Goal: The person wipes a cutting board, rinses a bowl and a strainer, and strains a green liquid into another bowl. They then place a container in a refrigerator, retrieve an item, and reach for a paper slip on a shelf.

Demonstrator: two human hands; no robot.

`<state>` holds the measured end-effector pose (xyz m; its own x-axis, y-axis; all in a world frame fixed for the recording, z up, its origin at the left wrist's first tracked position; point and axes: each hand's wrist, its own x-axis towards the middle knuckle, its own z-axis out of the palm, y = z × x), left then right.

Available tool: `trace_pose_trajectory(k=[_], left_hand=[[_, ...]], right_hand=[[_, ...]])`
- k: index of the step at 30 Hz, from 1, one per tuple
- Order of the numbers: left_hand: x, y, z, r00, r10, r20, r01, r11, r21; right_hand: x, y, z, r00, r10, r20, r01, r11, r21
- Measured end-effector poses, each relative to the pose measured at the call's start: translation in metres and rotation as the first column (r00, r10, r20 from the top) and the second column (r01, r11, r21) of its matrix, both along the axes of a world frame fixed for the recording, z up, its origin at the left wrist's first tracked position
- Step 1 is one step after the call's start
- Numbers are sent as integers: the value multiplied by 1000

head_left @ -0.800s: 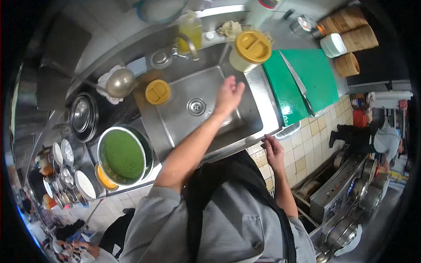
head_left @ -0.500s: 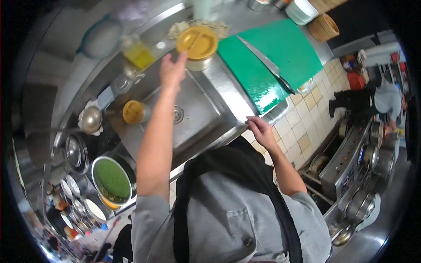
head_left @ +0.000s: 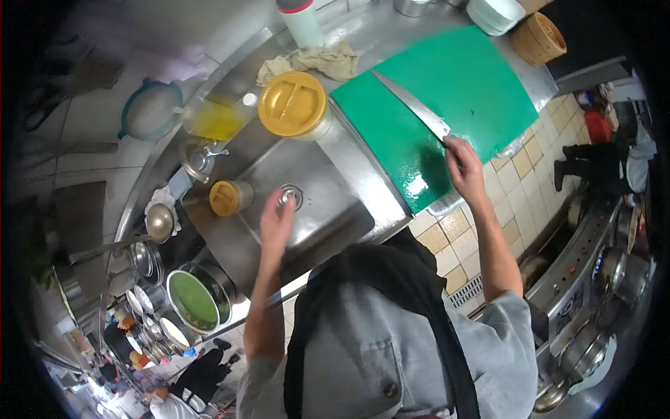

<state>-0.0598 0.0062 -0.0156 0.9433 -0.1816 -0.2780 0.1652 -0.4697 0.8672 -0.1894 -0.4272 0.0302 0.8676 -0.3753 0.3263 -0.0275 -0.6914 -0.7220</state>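
Note:
On the green cutting board (head_left: 481, 91) lies a large kitchen knife (head_left: 413, 105), its blade pointing to the far left. My right hand (head_left: 464, 166) is closed around the knife's handle, which the fingers mostly hide. Over the steel sink (head_left: 335, 202), near the drain, my left hand (head_left: 278, 223) hangs with its fingers loosely stretched, slightly blurred and holding nothing that I can see. A large tub with a yellow lid (head_left: 293, 105) stands at the sink's far edge. A smaller yellow-lidded container (head_left: 227, 198) sits in the sink, left of my left hand.
A folded cloth (head_left: 314, 63) and a red-topped container (head_left: 301, 24) are behind the tub. Left of the sink are a ladle (head_left: 160, 222) and a pot of green contents (head_left: 195, 299). Bowls (head_left: 494, 14) and a bamboo steamer (head_left: 539, 43) stand far right. Other people are nearby.
My left hand has left the large yellow-lidded tub and come back over the sink. My right hand has moved from the counter edge onto the knife's handle.

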Motion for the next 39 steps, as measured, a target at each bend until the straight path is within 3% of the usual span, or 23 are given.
trace_pose_trajectory(k=[1,4,7,9,13,15,18,20,21,23,24,26,27,29,31,33,34,35,36,37,38,39], left_hand=[[-17,10,9,998,-50,-41,53,995,79],[-64,47,18,988,28,-149,-20,998,55],[-106,77,21,968,199,-152,-193,980,54],[-134,97,13,918,371,-143,-379,925,-32],[-171,111,29,797,560,-228,-562,825,64],[-179,111,29,729,655,-200,-675,736,-50],[-175,101,52,707,668,-232,-699,710,-85],[-175,96,54,668,691,-275,-735,670,-104],[-175,98,51,677,674,-296,-724,683,-98],[-177,106,40,675,673,-302,-730,667,-148],[-176,109,35,700,650,-295,-705,694,-142],[-172,112,34,743,599,-300,-660,730,-177],[-169,114,33,765,572,-295,-636,744,-205],[-165,126,24,801,523,-291,-586,784,-205],[-159,132,19,833,477,-282,-539,816,-210],[-154,134,24,885,400,-237,-459,833,-310],[-152,126,28,849,485,-208,-526,807,-266],[-152,128,27,854,480,-203,-520,811,-268],[-152,131,25,861,465,-204,-506,823,-259],[-149,132,24,870,449,-204,-490,835,-252],[-143,126,25,876,440,-197,-479,839,-258],[-136,115,29,913,378,-151,-406,869,-283]], right_hand=[[18,0,1,994,106,1,-105,991,-87],[94,10,5,971,230,-67,-238,959,-153],[178,30,-6,941,330,-75,-338,904,-263],[233,40,-19,922,383,-53,-380,872,-309],[323,54,-57,917,377,-129,-399,862,-314],[351,58,-69,921,356,-159,-389,864,-319],[363,55,-75,918,233,-320,-324,907,-269],[357,43,-69,923,342,-176,-326,938,115],[347,39,-58,926,321,-198,-305,946,110],[320,26,-32,966,246,83,-252,813,524],[299,21,-5,973,221,62,-221,827,516],[248,20,49,975,180,127,-213,627,749],[229,16,67,979,164,124,-201,635,746],[185,2,92,929,306,210,-341,481,808],[156,0,101,919,339,201,-355,488,798],[137,9,99,927,373,-32,-237,650,722],[131,14,86,917,370,-146,-195,739,645],[123,16,64,920,364,-141,-194,739,645],[115,17,39,883,416,-219,-313,867,387],[109,18,24,846,434,-310,-426,899,97],[99,22,19,853,425,-304,-418,904,92],[84,30,18,845,417,-335,-458,888,-49]])
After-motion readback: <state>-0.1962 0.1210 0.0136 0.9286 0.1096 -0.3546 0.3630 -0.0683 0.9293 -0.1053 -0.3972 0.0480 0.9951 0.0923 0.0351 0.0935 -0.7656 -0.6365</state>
